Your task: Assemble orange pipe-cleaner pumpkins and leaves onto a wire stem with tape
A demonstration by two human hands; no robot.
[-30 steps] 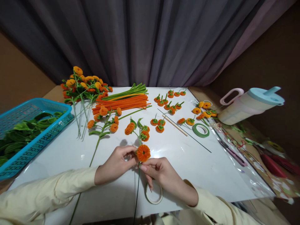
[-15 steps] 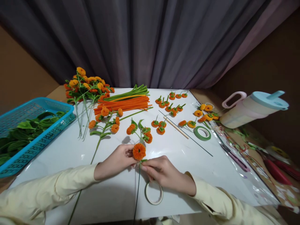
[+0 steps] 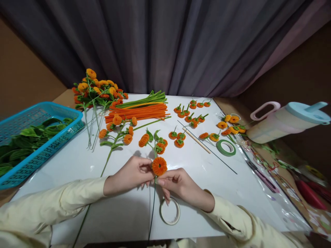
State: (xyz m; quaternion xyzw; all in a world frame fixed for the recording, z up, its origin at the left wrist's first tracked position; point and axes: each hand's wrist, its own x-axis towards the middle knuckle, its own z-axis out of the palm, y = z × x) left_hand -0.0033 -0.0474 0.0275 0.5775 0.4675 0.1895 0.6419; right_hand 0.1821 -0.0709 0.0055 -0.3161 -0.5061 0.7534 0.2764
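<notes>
Between my hands stands a spray of orange pipe-cleaner flowers (image 3: 159, 166) with green leaves and a thin dark wire stem (image 3: 152, 210) running down toward me. My left hand (image 3: 131, 175) pinches it just behind the lowest flower. The fingertips of my right hand (image 3: 178, 187) are closed on the stem right under that flower; a small green bit seen there earlier is now hidden. A thin pale ring, which looks like a tape roll (image 3: 178, 217), lies below my right fingers. Left of the spray rests a finished-looking flower stem (image 3: 113, 143) with several orange blooms.
At left stands a blue basket (image 3: 77, 117) of green leaves. Orange pipe cleaners (image 3: 137, 113), loose flower heads (image 3: 195, 120), a wooden stick (image 3: 198, 140) and green tape (image 3: 234, 148) lie beyond my hands. Scissors (image 3: 263, 177) and a tumbler (image 3: 274, 124) are at right.
The flower spray and my fingertips have shifted slightly right and up. My right fingers have closed in nearer the stem, and the view has turned a little.
</notes>
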